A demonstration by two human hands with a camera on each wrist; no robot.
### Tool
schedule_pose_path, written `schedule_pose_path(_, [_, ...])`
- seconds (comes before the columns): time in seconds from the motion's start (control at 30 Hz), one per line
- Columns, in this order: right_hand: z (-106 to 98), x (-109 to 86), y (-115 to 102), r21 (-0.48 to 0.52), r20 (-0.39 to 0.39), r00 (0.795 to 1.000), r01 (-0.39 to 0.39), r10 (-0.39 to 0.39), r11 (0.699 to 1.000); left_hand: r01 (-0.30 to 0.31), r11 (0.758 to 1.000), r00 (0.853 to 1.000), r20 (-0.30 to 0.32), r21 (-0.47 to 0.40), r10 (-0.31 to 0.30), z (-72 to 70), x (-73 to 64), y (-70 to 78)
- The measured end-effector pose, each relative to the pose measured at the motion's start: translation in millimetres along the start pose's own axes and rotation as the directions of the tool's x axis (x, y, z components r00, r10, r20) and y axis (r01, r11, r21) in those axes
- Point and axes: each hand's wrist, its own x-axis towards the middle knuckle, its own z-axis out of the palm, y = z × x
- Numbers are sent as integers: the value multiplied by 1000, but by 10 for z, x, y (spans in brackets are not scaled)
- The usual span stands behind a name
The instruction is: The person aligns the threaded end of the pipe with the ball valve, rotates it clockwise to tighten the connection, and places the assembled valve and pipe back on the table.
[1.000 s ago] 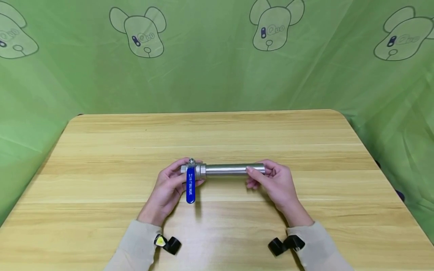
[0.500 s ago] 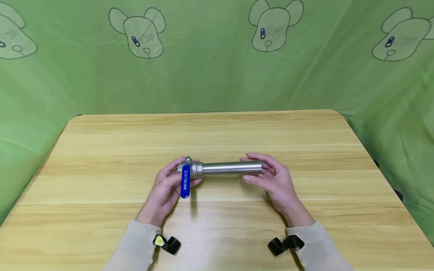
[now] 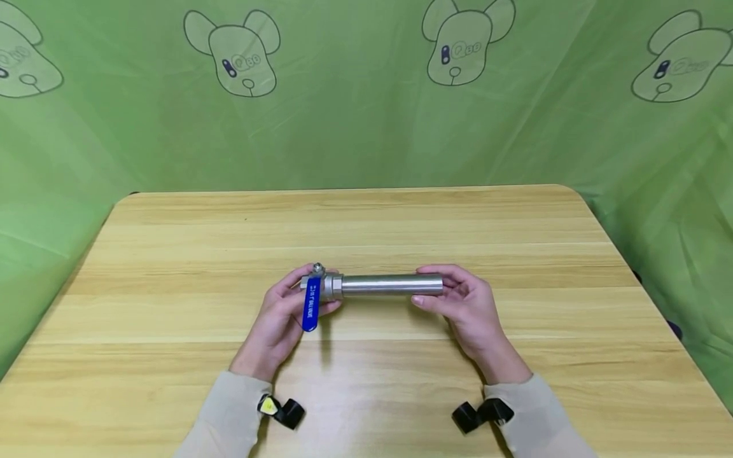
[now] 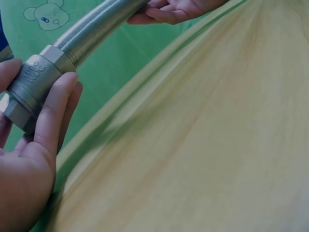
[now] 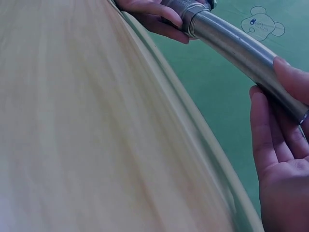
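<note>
A steel ball valve (image 3: 333, 287) with a blue lever handle (image 3: 311, 305) is held by my left hand (image 3: 276, 321), its fingers and thumb round the body. Raised lettering marks the valve body (image 4: 36, 79) in the left wrist view. Out of its right side runs a straight steel pipe (image 3: 383, 284), level above the table. My right hand (image 3: 472, 312) holds the free end, thumb along the near side and fingers on the far side. In the right wrist view, the thumb lies against the pipe (image 5: 241, 50) and the fingers pass beneath it. The lever points towards me.
A wood-grain table (image 3: 366, 222) spreads under both hands. Green cloth (image 3: 349, 140) with printed animal heads hangs behind it and along the sides. Black wrist cameras (image 3: 291, 415) are strapped over both light sleeves (image 3: 229, 413).
My right thumb and fingers came off the pipe, spread, then closed round its end again, thumb now lower. Valve and pipe shifted slightly left, and the lever's tip appears higher and further left.
</note>
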Motion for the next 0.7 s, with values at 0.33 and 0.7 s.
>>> schedule_pose_path(0.33, [7, -14, -22, -47, -38, 999, -5, 3, 999, 2, 1000, 1000, 15, -1, -2, 9, -9, -5])
schedule_pose_path(0.7, [17, -15, -45, -127, -66, 998, -2, -7, 992, -34, 999, 998, 52, -8, 34, 15, -6, -13])
